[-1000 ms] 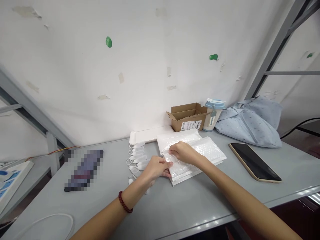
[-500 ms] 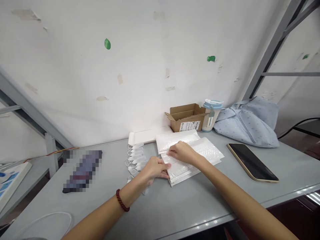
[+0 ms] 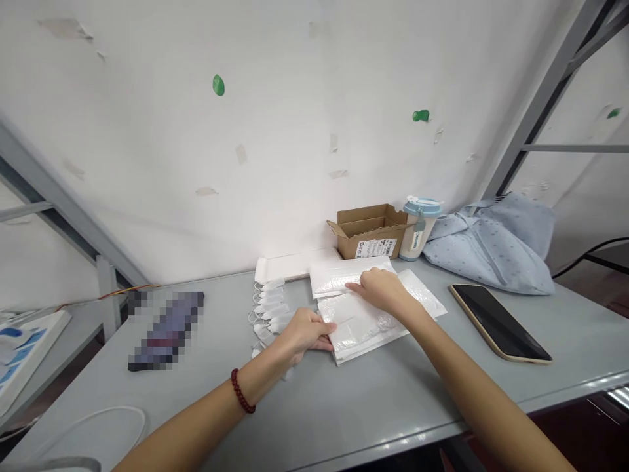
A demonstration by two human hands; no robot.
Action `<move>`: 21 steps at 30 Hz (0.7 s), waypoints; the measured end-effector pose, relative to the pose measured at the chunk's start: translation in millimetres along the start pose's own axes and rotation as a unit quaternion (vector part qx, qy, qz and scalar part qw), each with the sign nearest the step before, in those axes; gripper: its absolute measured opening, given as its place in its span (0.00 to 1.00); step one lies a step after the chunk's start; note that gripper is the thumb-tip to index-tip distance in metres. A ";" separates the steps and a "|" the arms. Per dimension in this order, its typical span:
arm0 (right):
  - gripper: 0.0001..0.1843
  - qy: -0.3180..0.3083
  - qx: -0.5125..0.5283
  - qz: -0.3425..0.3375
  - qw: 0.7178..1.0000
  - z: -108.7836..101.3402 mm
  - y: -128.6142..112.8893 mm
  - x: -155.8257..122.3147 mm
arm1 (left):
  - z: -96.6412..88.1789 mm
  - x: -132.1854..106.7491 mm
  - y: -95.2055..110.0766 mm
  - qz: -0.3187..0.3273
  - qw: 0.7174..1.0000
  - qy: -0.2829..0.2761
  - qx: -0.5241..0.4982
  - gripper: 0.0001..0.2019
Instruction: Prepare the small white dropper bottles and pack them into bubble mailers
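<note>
A stack of white bubble mailers [image 3: 366,324] lies in the middle of the grey table [image 3: 344,406]. My left hand [image 3: 307,331] pinches the near left edge of the top mailer, fingers closed on it. My right hand [image 3: 381,288] rests flat on top of the stack further back, fingers stretched toward the left and touching another white mailer [image 3: 339,276] that lies behind. A row of several small white packets [image 3: 269,307] sits just left of the stack.
Behind the stack stand a white tray [image 3: 295,265], an open cardboard box [image 3: 368,229] and a lidded cup [image 3: 419,226]. A pale blue cloth bag [image 3: 496,242] and a dark phone [image 3: 498,321] lie right. A dark blurred object [image 3: 167,331] lies left, a white cable [image 3: 98,426] near the front left corner.
My right hand has slid back and to the right, from the stack's left edge to its far side, now lying flat. My left hand has stayed at the near left edge.
</note>
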State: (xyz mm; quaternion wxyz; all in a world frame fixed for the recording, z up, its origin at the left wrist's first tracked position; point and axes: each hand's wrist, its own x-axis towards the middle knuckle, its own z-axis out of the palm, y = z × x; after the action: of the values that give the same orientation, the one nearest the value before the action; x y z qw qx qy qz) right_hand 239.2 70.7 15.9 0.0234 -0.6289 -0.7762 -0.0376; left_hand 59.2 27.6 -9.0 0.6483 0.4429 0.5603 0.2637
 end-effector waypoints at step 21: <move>0.21 0.037 -0.005 0.005 0.999 -8.6 2.2 -3.2 | -21.8 5.5 9.5 0.018 0.986 -0.026 0.166 0.22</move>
State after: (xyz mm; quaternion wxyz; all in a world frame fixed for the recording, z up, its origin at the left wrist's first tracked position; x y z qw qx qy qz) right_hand 241.9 67.3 24.2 0.0486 -0.6308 -0.7717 -0.0645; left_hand 41.0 42.7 -2.9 0.5756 0.5607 0.5712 0.1672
